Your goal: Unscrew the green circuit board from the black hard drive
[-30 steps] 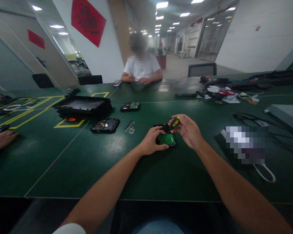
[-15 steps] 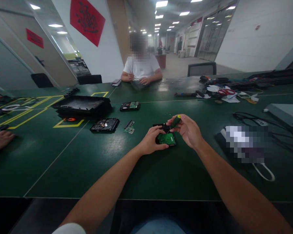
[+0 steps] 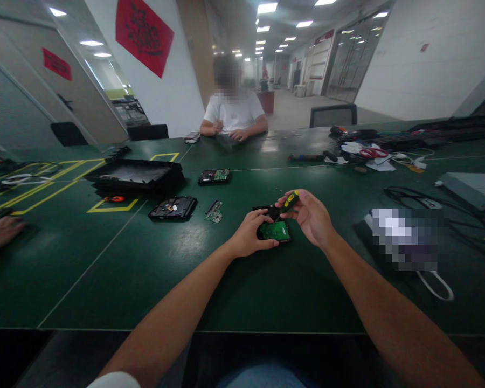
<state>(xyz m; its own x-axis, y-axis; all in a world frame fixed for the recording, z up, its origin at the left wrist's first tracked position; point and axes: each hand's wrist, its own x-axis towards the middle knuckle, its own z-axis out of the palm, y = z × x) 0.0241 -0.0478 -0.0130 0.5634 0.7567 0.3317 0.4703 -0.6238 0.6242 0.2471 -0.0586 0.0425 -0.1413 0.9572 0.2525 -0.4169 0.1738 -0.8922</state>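
Note:
A hard drive (image 3: 276, 231) with a green circuit board on top lies on the dark green table in front of me. My left hand (image 3: 251, 233) grips it from the left, thumb along the near edge and fingers over the far part. In my right hand (image 3: 309, 214) is a screwdriver (image 3: 291, 201) with a green and yellow handle, tilted, its tip pointing down at the drive. Fingers hide part of the tip and the drive's far end. Left of my hands lies a loose circuit board (image 3: 214, 212), and beyond it an opened hard drive (image 3: 173, 208).
Another hard drive (image 3: 214, 177) lies farther back, near a stack of black trays (image 3: 135, 177). A blurred white-and-dark item (image 3: 404, 237) and cables are at right. Red scissors (image 3: 374, 152) lie at back right. A person (image 3: 234, 116) sits opposite; another person's hand (image 3: 2, 231) rests at far left.
The screwdriver handle has turned in my right hand, now showing more yellow. My left hand stays on the hard drive.

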